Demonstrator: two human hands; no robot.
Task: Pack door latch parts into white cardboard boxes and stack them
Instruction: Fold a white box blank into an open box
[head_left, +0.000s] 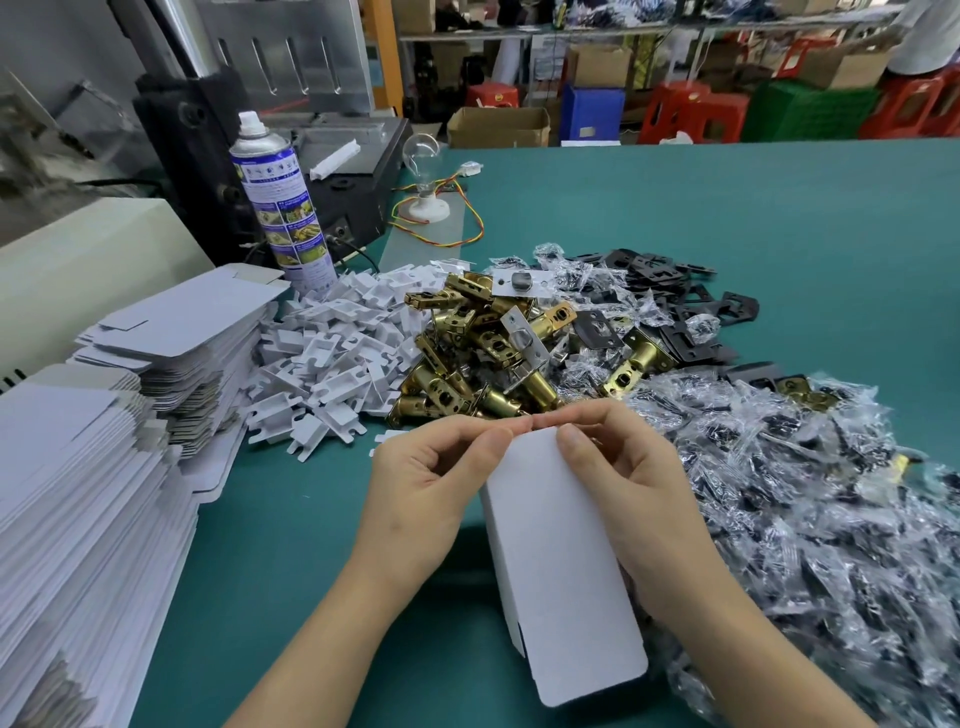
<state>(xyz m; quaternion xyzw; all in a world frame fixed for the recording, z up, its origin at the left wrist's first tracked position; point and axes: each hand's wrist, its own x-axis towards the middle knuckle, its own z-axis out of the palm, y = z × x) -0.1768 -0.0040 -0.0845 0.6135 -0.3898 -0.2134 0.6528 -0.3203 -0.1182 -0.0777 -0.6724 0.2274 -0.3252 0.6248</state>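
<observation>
A white cardboard box (561, 561) stands slanted over the green table, its near flap hanging open toward me. My left hand (431, 483) and my right hand (628, 488) both grip its far end, fingertips meeting over the top edge. Just behind the hands lies a heap of brass door latches (478, 358). White cardboard inserts (332, 348) are piled left of the latches. Small clear bags of screws (810, 493) spread over the right side, with black strike plates (675, 301) behind them.
Stacks of flat white box blanks (88, 493) fill the left edge. A spray can (283, 202) stands at the back left beside a black machine (332, 171). A light bulb on a white base (426, 171) with coloured wires sits behind the piles. Bare green table (727, 208) extends far right.
</observation>
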